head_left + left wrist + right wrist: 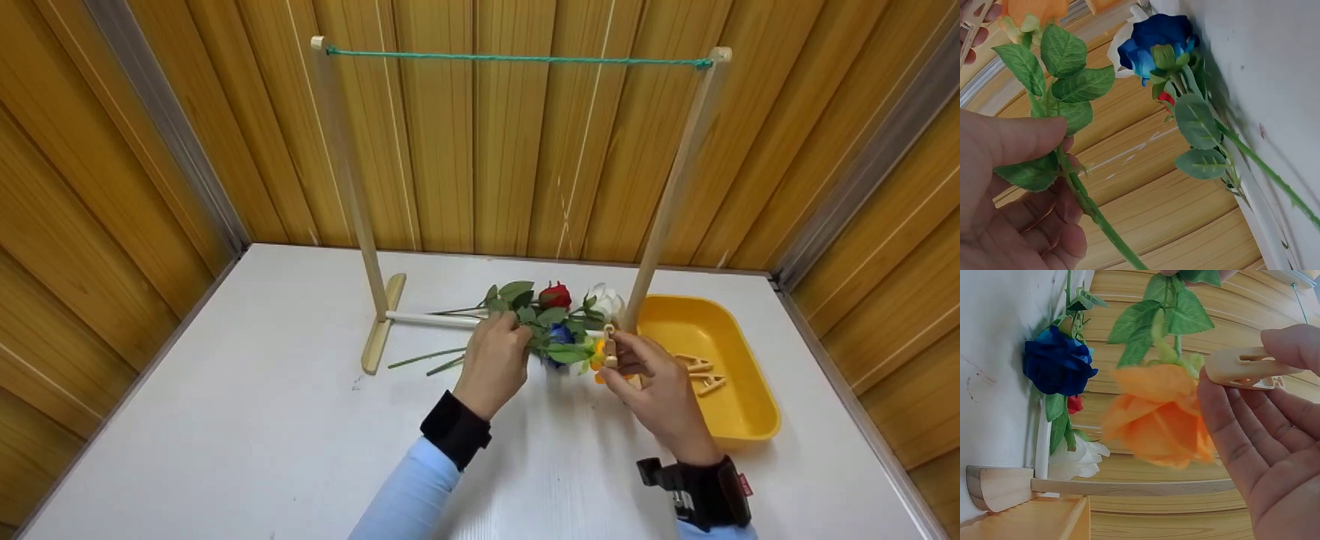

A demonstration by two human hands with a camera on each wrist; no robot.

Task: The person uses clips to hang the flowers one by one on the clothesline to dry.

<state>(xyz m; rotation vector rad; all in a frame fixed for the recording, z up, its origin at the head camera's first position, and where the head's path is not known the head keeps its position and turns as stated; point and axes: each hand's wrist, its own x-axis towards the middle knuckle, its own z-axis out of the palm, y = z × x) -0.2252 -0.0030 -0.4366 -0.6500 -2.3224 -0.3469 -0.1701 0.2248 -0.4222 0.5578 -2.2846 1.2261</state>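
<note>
My left hand pinches the leafy green stem of an orange artificial rose between thumb and fingers. In the right wrist view the bloom hangs head down, beside the fingertips of my right hand. That hand holds a pale wooden clothespin between thumb and fingers. Behind the orange rose lie a blue rose, a red rose and a white rose, their stems pointing left along the table. In the head view, the right hand and clothespin partly cover the orange bloom.
A wooden stand rises behind the hands, with a left post, a right post and a green string across the top. The yellow bin at the right holds several clothespins. Wood-patterned walls surround the white table.
</note>
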